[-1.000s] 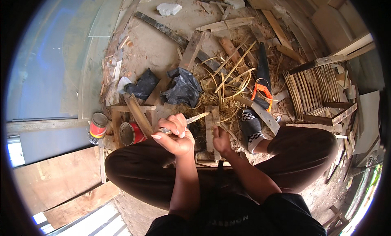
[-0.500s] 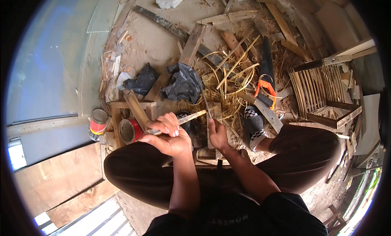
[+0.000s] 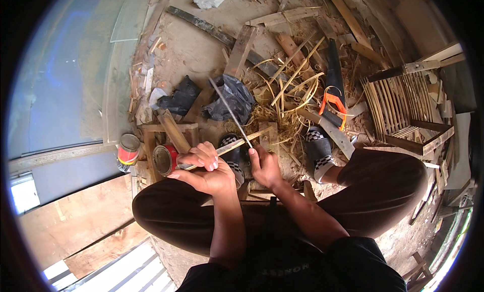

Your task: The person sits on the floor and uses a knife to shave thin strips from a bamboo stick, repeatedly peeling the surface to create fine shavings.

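Observation:
My left hand [image 3: 204, 173] is closed around a thin light-coloured strip of bamboo or wood [image 3: 226, 150], which slants up to the right past my fingers. In my right hand [image 3: 266, 170] is a knife with a long narrow blade [image 3: 228, 106]; its handle is hidden in my fist. The blade points up and to the left and crosses the strip close to my right thumb. Whether it cuts into the strip or only rests against it, I cannot tell. A pile of pale shavings [image 3: 264, 108] lies on the ground just beyond my hands.
An orange-handled saw [image 3: 333, 108] lies right of the shavings. Black plastic [image 3: 234, 98] sits beyond my left hand. Red cans [image 3: 165, 160] stand by my left knee, and a slatted wooden frame [image 3: 403, 108] is at the right. Planks [image 3: 239, 52] litter the ground farther off.
The blade has swung left, from pointing nearly straight away to slanting up-left across the strip. My right hand has moved slightly left; the left keeps its hold on the strip.

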